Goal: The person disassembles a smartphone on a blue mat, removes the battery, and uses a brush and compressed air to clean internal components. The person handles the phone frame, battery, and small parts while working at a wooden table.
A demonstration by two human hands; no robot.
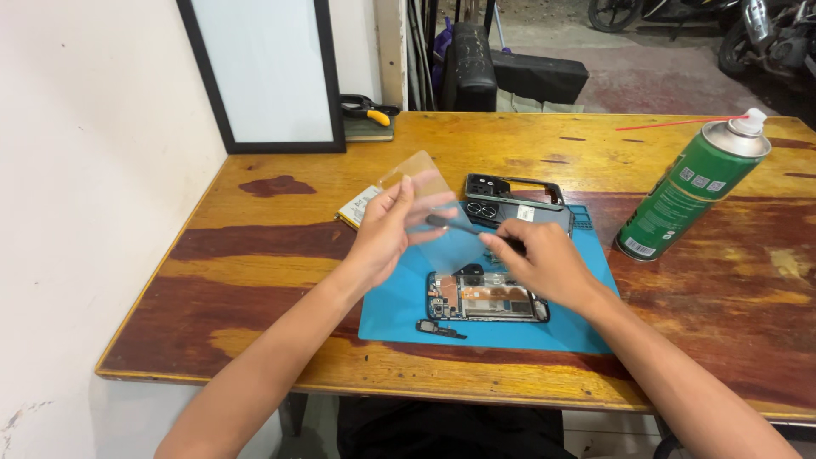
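Note:
My left hand (382, 234) holds a clear, thin rectangular sheet (429, 208) up above the blue work mat (387, 310). My right hand (540, 259) grips a slim dark tool (455, 225) whose tip rests against the sheet. Below the hands, an opened phone (484, 297) lies on the mat with its circuit boards showing. A small loose part (438, 328) lies just in front of it. The phone's dark back cover and frame (518, 200) lie behind the hands.
A green spray can (688, 191) with a red straw stands at the right on the wooden table (255, 255). A flat pale battery-like pack (357, 206) lies left of the mat. A framed board (263, 72) leans on the wall; yellow-handled pliers (367, 109) lie behind.

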